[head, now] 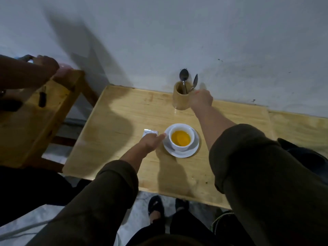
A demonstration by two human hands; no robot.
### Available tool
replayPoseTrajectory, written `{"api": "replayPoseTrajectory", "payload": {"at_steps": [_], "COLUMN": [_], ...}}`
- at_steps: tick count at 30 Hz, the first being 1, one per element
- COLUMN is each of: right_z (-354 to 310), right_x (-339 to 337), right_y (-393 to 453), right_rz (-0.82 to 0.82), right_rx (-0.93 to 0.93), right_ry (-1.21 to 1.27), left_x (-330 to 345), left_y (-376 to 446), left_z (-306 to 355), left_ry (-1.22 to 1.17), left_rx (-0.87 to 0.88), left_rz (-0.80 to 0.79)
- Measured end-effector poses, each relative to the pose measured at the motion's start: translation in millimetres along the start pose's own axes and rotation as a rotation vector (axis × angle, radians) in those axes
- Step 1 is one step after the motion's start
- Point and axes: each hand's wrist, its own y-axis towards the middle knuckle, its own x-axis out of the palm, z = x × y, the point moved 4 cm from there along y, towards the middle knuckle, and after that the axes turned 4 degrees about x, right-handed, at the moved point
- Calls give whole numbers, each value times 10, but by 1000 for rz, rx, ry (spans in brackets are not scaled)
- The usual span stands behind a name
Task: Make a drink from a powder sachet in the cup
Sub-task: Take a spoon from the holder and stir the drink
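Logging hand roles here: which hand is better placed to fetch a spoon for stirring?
Right. The right hand is beside the wooden holder with two metal spoons; the left hand rests by the white saucer and silver sachet.

Looks like a plain home or small cafe corner: wooden table [124, 110] against a scuffed white wall [177, 32], spoon holder [181, 98] at centre, wooden chair [35, 110] on the left.

The cup [181, 139] and saucer [181, 151] are white, the liquid [180, 138] orange-yellow. The sachet [150, 133] is silver, the table [113, 121] pale wood, both sleeves [257, 166] dark olive.
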Motion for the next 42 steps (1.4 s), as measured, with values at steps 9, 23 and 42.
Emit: {"api": "replayPoseTrajectory", "payload": {"at_steps": [9,23,42], "right_z": [-51,-105,203], "right_x": [146,-44,91], "right_y": [568,741,-366], "right_rz": [21,225,-34], "right_rx": [181,94,-172], "right_ry": [134,300,-453], "left_x": [30,18,-18], "left_y": [49,98,88], "left_z": [-59,4,173], "left_ry": [20,21,348], "left_rx": [-78,-100,36], "left_rz": [19,-35,-97]}}
